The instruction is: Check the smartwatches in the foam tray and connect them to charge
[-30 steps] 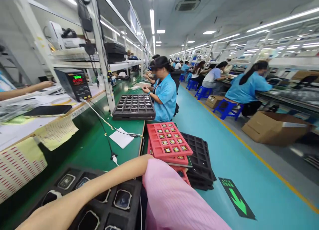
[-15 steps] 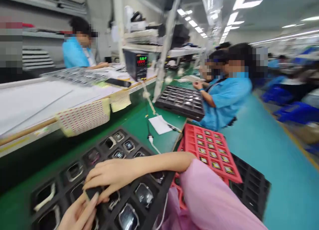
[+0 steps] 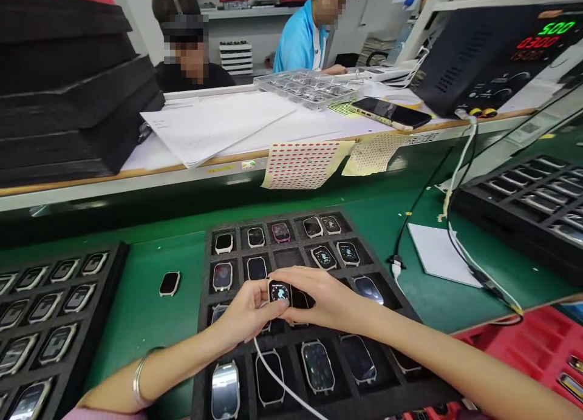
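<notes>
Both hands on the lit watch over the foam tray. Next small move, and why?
Probably lower the watch into the empty cell just behind it: left hand and right hand pinch it above the tray, its screen is lit, and neighbouring cells are filled.

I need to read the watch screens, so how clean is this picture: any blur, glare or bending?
Head view: sharp, no motion blur; the held watch is crisp. Head view: glare whitens the near-row watches in the tray. Head view: the wide lens bows the shelf edge and stretches the corners.
</notes>
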The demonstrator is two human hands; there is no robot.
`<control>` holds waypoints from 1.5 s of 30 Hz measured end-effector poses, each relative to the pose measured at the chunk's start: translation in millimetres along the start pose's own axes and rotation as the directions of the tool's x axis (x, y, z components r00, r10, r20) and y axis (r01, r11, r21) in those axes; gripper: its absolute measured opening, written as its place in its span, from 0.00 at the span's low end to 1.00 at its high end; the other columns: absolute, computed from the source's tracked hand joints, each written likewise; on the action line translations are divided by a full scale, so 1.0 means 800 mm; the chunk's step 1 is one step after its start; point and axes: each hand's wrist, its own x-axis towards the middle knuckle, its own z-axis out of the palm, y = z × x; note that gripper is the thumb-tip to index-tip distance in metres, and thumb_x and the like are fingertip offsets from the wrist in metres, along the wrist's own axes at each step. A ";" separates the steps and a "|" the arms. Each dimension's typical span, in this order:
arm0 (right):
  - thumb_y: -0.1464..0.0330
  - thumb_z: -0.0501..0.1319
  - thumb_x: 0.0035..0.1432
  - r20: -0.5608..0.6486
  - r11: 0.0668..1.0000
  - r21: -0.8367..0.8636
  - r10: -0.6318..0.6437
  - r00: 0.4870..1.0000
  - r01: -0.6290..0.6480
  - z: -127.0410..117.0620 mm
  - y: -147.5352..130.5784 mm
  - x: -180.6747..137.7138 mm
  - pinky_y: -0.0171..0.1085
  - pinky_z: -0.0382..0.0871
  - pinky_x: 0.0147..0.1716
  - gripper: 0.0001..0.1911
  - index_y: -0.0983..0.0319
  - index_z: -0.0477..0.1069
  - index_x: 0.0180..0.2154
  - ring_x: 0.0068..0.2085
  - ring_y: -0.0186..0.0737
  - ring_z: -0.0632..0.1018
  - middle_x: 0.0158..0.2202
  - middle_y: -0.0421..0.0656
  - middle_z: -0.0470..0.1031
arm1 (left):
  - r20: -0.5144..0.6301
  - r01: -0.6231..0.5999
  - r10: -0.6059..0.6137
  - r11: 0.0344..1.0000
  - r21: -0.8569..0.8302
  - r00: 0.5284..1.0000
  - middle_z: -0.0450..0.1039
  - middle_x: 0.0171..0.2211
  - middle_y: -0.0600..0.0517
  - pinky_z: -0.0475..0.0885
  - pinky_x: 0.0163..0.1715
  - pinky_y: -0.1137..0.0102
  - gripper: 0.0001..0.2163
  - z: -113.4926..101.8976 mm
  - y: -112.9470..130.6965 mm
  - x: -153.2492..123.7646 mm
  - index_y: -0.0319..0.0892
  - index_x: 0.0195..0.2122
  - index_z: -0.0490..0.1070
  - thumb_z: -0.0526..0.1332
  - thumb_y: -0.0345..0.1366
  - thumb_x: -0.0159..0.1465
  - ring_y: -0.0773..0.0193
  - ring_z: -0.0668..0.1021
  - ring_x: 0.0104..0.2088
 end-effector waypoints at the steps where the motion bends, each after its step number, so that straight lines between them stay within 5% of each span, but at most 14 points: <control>1: 0.71 0.68 0.52 -0.005 1.000 0.005 0.001 1.000 -0.001 0.000 -0.001 0.000 0.41 0.69 0.50 0.26 0.63 0.66 0.52 0.49 0.46 0.75 0.49 0.49 0.73 | -0.004 0.001 -0.001 1.000 0.003 1.000 0.59 0.18 0.61 0.46 0.07 0.79 0.16 0.000 0.000 0.000 0.37 0.29 0.66 0.66 0.46 0.56 0.79 0.55 0.10; 15: 0.69 0.69 0.52 -0.020 0.999 -0.030 -0.027 0.999 0.027 0.000 0.000 -0.006 0.44 0.68 0.51 0.29 0.64 0.63 0.55 0.51 0.47 0.73 0.51 0.50 0.72 | 0.011 0.001 -0.001 1.000 0.019 1.000 0.68 0.22 0.57 0.54 0.12 0.76 0.16 0.003 0.010 -0.002 0.36 0.30 0.70 0.67 0.46 0.54 0.78 0.57 0.12; 22: 0.70 0.70 0.51 -0.006 0.997 -0.047 0.063 0.998 -0.063 0.001 -0.007 -0.005 0.45 0.70 0.46 0.29 0.63 0.63 0.53 0.47 0.48 0.75 0.46 0.48 0.74 | 0.051 -0.114 0.114 0.993 0.013 0.992 0.72 0.26 0.52 0.69 0.30 0.72 0.12 -0.001 -0.002 0.002 0.37 0.32 0.71 0.66 0.41 0.57 0.65 0.74 0.27; 32: 0.69 0.67 0.54 -0.041 0.997 -0.072 -0.019 0.999 0.016 -0.001 -0.007 -0.006 0.45 0.69 0.48 0.22 0.63 0.65 0.50 0.49 0.47 0.71 0.48 0.49 0.70 | 0.077 -0.134 0.131 0.990 0.039 0.988 0.74 0.27 0.49 0.70 0.33 0.69 0.11 -0.003 -0.005 0.003 0.36 0.31 0.71 0.64 0.41 0.59 0.61 0.76 0.30; 45: 0.66 0.64 0.56 -0.019 0.978 -0.210 -0.002 1.000 -0.002 -0.005 -0.010 -0.005 0.43 0.70 0.37 0.19 0.65 0.67 0.48 0.41 0.47 0.70 0.41 0.50 0.67 | 0.087 -0.114 0.112 0.993 0.013 0.990 0.73 0.28 0.50 0.70 0.34 0.69 0.11 -0.001 -0.004 0.004 0.37 0.32 0.70 0.65 0.40 0.59 0.62 0.75 0.30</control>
